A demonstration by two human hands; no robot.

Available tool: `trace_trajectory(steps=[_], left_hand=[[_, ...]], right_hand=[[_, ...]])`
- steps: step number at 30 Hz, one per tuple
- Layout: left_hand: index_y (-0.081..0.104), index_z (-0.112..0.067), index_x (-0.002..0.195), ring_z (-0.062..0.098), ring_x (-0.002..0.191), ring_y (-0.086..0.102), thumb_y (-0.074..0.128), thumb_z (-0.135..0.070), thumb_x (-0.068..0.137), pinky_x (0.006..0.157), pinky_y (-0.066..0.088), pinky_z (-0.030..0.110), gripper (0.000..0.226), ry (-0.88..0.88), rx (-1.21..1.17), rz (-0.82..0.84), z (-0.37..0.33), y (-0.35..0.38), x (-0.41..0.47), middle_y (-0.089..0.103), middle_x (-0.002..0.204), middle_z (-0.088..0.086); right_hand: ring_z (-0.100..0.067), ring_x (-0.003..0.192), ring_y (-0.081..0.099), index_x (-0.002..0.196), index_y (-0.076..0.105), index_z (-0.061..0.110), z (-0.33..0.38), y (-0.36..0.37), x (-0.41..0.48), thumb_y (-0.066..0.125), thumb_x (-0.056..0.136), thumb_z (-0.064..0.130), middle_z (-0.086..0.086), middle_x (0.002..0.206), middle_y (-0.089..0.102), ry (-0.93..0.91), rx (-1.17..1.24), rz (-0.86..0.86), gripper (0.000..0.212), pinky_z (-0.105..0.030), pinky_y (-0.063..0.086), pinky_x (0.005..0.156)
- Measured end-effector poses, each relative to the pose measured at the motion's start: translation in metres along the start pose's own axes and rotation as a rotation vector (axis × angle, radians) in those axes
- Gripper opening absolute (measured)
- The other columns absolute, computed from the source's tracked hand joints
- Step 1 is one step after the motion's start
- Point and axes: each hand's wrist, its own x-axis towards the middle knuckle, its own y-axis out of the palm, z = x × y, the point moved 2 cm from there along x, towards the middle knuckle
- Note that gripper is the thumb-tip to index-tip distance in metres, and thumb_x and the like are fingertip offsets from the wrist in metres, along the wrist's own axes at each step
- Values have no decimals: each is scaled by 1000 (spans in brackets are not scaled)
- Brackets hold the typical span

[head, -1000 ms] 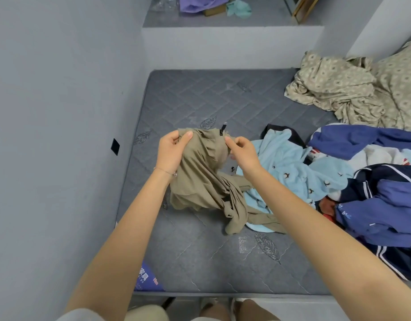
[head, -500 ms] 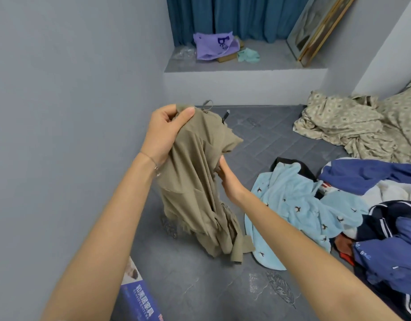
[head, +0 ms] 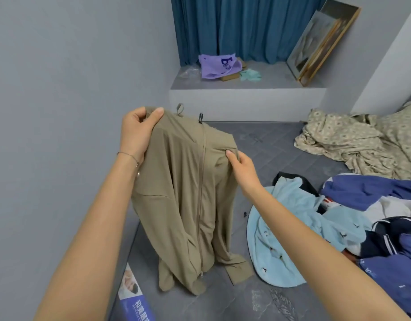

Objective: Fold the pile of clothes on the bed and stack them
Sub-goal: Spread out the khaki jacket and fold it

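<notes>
Up over the left edge of the bed (head: 269, 144), at approx. 10 o'clock from frame centre, the left hand (head: 139, 133) pinches one shoulder of the khaki jacket (head: 183, 193), thumb on the front & fingers curled behind the cloth. The right hand (head: 242, 167) pinches the other shoulder, at 4 o'clock from the left one, i.e. lower. So the shoulder line slopes, high at 10 & low at 4, not level.

The jacket hangs btw the two hands w/ its long axis running 12 to 6. The collar loop (head: 180, 109) & zip pull (head: 201, 118) are at the top, the zip (head: 202, 181) runs straight down the middle, and the lower end is crumpled on the bed at 6. The zip side faces the person.

Judgement: the step in hand is squaring up the jacket before the fold. Nothing folded or stacked shows, so the task looks early. The next move prob. needs the right hand raised level w/ the left, then the jacket laid flat.

Bare bed lies at 12 o'clock beyond the jacket. At 3 to 4 o'clock sits the light blue garment (head: 290, 228), just beside a cuff (head: 239, 272), w/ the rest of the pile (head: 385, 269) further right, nearer the right hand. Laying down toward 12 would avoid those. The patterned quilt (head: 361, 144) is at 2 o'clock, well apart.
</notes>
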Motion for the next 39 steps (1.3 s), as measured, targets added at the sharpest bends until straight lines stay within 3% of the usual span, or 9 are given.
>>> trace_trajectory(steps=[3, 7, 10, 15, 20, 22, 26, 31, 39], left_hand=[[65, -13, 72, 6, 67, 47, 65, -17, 89, 62, 41, 16, 18, -16, 116, 12, 14, 0, -1, 56, 73, 0], [58, 12, 76, 11, 67, 39, 67, -23, 87, 57, 33, 21, 38, 4, 232, 43, 26, 3, -9, 46, 71, 7], [54, 10, 73, 10, 65, 37, 69, -24, 86, 57, 32, 22, 39, 12, 230, 36, 28, 2, -17, 43, 69, 6], [53, 12, 75, 12, 68, 38, 71, -24, 84, 60, 32, 25, 42, 59, 199, 9, 10, 4, -38, 43, 71, 7], [41, 6, 66, 12, 63, 30, 71, -23, 83, 57, 27, 24, 45, 164, 176, -36, -31, 19, -72, 33, 66, 9], [35, -8, 60, 8, 59, 27, 70, -21, 84, 55, 25, 21, 44, 213, 170, -72, -48, 25, -87, 30, 61, 0], [30, -19, 59, 5, 57, 23, 71, -20, 83, 53, 23, 20, 48, 293, 147, -149, -74, 36, -118, 25, 55, -11], [39, 4, 64, 9, 61, 26, 70, -23, 83, 57, 26, 26, 46, 340, 91, -227, -86, 49, -141, 28, 62, -2], [46, 9, 69, 15, 67, 33, 72, -28, 80, 59, 30, 28, 46, 301, 9, -182, -90, 49, -112, 36, 70, 8]], right_hand=[[-7, 62, 41, 70, 51, 2, 10, -8, -4, 56, 96, 26, -2, 67, 44, -72, -31, -103, 36, -21, 35, 60], [-5, 56, 31, 60, 36, 12, 25, -13, -16, 61, 92, 27, 6, 57, 32, -119, -24, -208, 43, -16, 28, 53], [-5, 60, 39, 65, 48, 3, 36, -21, -26, 62, 91, 23, 5, 60, 44, -178, -3, -264, 36, -16, 32, 58], [2, 57, 41, 64, 54, 14, 68, -46, -49, 61, 91, 17, 15, 56, 46, -262, -50, -293, 28, -14, 33, 57], [-4, 54, 24, 58, 31, 19, 99, -69, -75, 61, 90, 16, 12, 52, 24, -352, -61, -312, 44, -21, 21, 52], [-7, 55, 21, 59, 28, 19, 109, -77, -89, 61, 91, 17, 11, 53, 21, -381, -47, -310, 46, -23, 18, 52], [-7, 56, 26, 59, 36, 14, 122, -104, -122, 62, 91, 19, 9, 55, 26, -387, -27, -283, 40, -23, 22, 52], [-3, 59, 48, 66, 56, 14, 137, -135, -153, 63, 90, 19, 7, 60, 52, -409, -68, -261, 26, -17, 37, 57], [-10, 69, 55, 75, 62, 13, 168, -142, -131, 64, 89, 18, 2, 74, 62, -477, -19, -259, 16, -21, 41, 63]])
